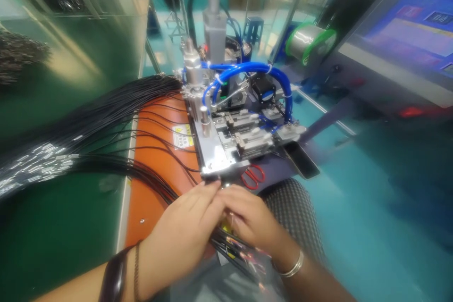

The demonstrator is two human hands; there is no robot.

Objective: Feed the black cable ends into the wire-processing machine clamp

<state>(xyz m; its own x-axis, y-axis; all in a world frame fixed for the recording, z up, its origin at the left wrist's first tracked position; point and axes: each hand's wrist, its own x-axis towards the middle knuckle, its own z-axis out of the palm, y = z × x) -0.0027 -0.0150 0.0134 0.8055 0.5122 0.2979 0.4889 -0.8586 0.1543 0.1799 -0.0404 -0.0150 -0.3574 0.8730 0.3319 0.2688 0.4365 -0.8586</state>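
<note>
My left hand (186, 226) and my right hand (251, 212) meet at the front edge of a metal bench machine (215, 155). The fingers of both are closed together at the tips, and what lies between them is hidden. A bundle of black cables (152, 177) runs from the left beneath my left hand. Below my hands the stripped cable ends (244, 255) show thin coloured wires over my lap. Just beyond my right hand lie scissors with red handles (253, 177).
A thick heap of long black cables (106, 108) lies at left across the orange surface (155, 127). Blue air hoses (262, 70) arch over the machine. A dark phone (301, 159) lies at its right, with a green-rimmed wire spool (309, 42) and a screen (414, 33) farther off.
</note>
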